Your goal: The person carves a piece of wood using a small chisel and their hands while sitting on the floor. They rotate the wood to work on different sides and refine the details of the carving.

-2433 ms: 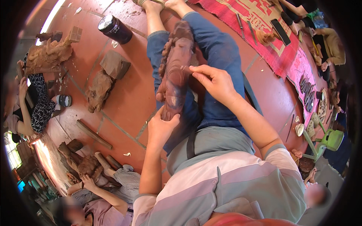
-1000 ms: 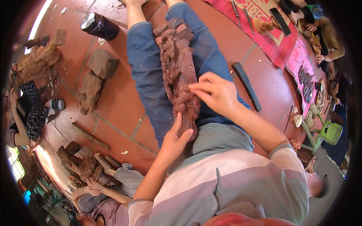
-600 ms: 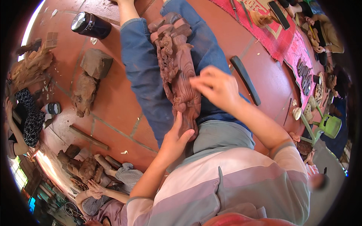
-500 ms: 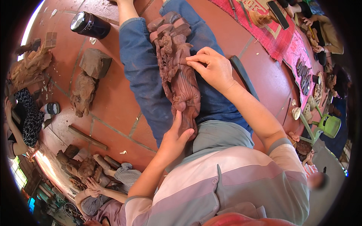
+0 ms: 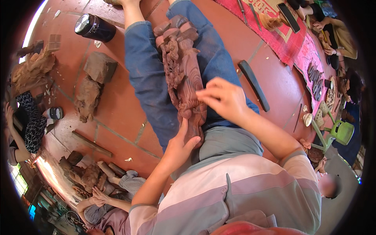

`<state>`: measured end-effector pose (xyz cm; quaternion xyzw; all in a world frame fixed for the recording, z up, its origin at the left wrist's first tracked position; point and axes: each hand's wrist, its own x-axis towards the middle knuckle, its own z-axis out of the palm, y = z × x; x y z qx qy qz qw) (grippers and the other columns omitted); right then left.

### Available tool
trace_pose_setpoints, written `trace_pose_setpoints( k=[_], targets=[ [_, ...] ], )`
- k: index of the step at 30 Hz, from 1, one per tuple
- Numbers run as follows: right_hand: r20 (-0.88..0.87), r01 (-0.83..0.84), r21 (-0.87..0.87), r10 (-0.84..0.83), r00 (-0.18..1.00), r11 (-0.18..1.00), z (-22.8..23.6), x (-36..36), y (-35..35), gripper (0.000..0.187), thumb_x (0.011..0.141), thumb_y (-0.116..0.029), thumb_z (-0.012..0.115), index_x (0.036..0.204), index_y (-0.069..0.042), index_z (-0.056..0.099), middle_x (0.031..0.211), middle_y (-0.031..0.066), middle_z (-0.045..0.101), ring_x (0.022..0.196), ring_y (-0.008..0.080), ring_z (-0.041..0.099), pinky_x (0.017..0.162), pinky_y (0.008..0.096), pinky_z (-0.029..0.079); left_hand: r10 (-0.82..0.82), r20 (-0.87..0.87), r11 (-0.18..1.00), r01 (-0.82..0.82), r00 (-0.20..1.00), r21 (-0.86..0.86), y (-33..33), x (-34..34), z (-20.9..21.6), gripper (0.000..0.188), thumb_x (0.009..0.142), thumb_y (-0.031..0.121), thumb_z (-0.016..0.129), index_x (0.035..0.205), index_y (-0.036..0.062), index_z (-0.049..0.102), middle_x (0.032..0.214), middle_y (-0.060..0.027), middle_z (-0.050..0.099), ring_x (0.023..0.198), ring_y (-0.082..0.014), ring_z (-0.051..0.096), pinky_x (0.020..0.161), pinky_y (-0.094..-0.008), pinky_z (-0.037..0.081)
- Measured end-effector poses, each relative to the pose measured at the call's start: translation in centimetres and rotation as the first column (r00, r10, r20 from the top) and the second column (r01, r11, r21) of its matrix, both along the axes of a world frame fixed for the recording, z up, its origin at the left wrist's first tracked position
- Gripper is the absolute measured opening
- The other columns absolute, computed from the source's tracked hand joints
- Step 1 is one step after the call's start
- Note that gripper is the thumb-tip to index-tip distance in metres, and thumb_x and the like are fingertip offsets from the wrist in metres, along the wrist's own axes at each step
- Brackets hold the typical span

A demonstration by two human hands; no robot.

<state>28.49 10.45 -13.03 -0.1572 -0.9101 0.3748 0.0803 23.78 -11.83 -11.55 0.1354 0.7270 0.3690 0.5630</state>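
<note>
Right hand: fingers together at right side of carving; anything pinched, unclear. Left hand: fingers clamped about its near end. Carving: reddish-brown, grained, left edge knobbly; lengthwise on lap.

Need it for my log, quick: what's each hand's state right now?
Left hand: holding the near end of the carved figure.
Right hand: pinched closed; whether it holds anything cannot be told.
</note>
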Motion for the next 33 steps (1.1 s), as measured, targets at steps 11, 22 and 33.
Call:
trace_pose_setpoints(
  k=[11,22,33],
  targets=[
    [-0.022,0.015,0.050,-0.013,1.000,0.999,-0.6,-1.0,0.4,0.017,0.085,-0.032,0.068,0.083,-0.017,0.074,0.084,0.0013,0.063,0.071,0.0242,0.065,0.060,0.0375,0.052,-0.002,-0.025,1.000,0.002,1.000,0.018,0.1,0.2,0.0,0.079,0.093,0.025,0.066,0.152,0.0009,0.020,0.135,-0.0237,0.054,0.123,-0.0241,0.054,0.102,-0.0306,0.041],
    [-0.012,0.017,0.118,-0.015,1.000,0.993,-1.5,-3.4,1.9,0.015,0.083,-0.033,0.071,0.084,-0.018,0.075,0.083,-0.0003,0.063,0.072,0.0228,0.066,0.061,0.0355,0.051,-0.042,0.019,0.998,0.043,0.999,-0.051,0.9,-0.5,1.0,0.080,0.092,0.030,0.066,0.152,0.0004,0.021,0.134,-0.0287,0.053,0.125,-0.0303,0.054,0.103,-0.0325,0.041],
    [0.024,-0.004,0.113,0.001,1.000,0.994,-0.8,-2.8,1.6,0.015,0.084,-0.031,0.069,0.083,-0.017,0.074,0.084,0.0004,0.064,0.071,0.0235,0.065,0.060,0.0367,0.052,-0.032,0.014,0.999,0.032,0.999,0.013,0.5,-0.4,0.3,0.083,0.092,0.030,0.065,0.154,0.0068,0.014,0.133,-0.0346,0.050,0.126,-0.0433,0.050,0.104,-0.0382,0.041]
  ],
)
